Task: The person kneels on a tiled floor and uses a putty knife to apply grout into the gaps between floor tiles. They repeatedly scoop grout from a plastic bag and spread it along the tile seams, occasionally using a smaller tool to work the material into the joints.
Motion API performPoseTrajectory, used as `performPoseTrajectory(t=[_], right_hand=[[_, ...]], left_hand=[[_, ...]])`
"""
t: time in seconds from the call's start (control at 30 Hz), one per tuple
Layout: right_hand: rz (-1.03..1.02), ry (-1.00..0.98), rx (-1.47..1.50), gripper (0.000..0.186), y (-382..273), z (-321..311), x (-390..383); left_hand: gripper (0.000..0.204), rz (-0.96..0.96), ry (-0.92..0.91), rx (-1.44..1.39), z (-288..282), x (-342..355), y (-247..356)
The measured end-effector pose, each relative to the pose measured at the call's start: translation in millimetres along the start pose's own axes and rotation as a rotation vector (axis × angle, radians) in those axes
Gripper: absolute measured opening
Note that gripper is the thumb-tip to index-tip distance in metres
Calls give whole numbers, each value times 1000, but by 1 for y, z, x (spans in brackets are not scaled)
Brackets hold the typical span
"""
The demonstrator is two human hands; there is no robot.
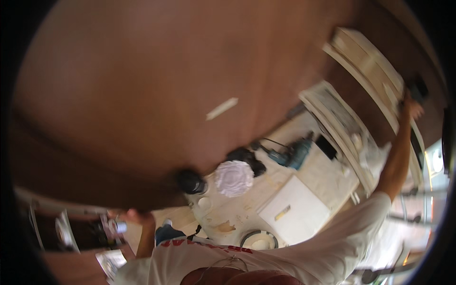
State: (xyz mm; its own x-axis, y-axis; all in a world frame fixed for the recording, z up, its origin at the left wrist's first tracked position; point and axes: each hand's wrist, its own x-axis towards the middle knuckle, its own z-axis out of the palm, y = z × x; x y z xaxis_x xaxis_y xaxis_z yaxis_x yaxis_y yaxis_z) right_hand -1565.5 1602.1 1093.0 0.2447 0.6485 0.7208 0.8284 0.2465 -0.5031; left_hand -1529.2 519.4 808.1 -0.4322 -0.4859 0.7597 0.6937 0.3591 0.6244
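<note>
A large brown wooden panel point(166, 90) fills the upper left and middle, with a short pale strip point(222, 109) on its face. My left hand point(135, 217) is at the panel's lower edge, its fingers blurred; whether they grip the edge I cannot tell. My right arm reaches far out to the right. There my right hand point(414, 109) is closed by a dark blocky object point(418, 89), beside a pale wooden frame point(368, 64). The object's kind is too blurred to make out.
Below the panel, a teal power drill point(292, 153), a black rounded object point(191, 181) and a whitish crumpled round thing point(234, 178) lie on a stained pale surface point(228, 209). A white square board point(294, 209) is nearer. Shelving with assorted items point(64, 230) stands at lower left.
</note>
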Motion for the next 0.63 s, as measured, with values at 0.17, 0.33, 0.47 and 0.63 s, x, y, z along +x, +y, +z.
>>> performPoseTrajectory(t=[0.17,0.33,0.47,0.63], right_hand=[[36,-35,556,109,-1,-87,-43],[-21,-29,1100,62,-15,-332,-253],[-87,-183,1145,78,20,-502,-425],[-318,-339,1584,67,40,-663,-653]], left_hand=[[63,75,-94,-84,26,23,26],[58,191,-166,-212,18,65,56],[49,193,-372,-352,-20,86,52],[42,-26,-763,-618,-90,97,18]])
